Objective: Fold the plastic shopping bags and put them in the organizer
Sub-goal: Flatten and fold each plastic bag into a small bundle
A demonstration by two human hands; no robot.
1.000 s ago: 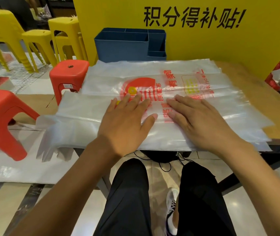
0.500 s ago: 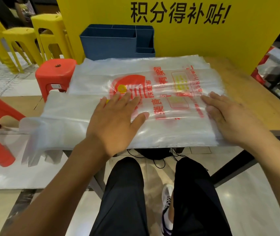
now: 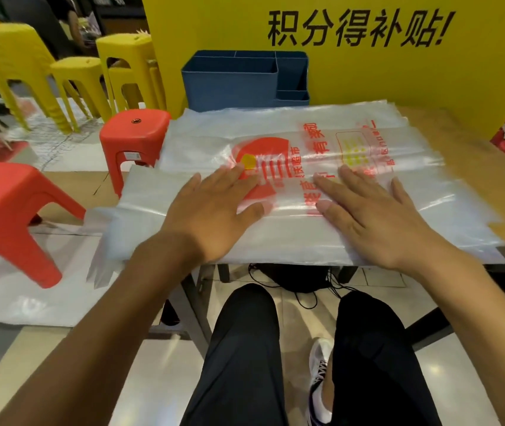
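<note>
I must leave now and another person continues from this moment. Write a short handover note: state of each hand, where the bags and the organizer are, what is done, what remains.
Left hand: open, flat, palm down on the top plastic bag, over its red logo.
Right hand: open, flat on the same bag, beside the left.
Bags: a stack of clear printed bags spread on the wooden table; the left ends hang over the table edge.
Organizer: the blue organizer stands behind the stack, against the yellow board; no bag shows in it.
Done: top bag lies flattened.
Left: fold each bag, then put them in the organizer.
</note>
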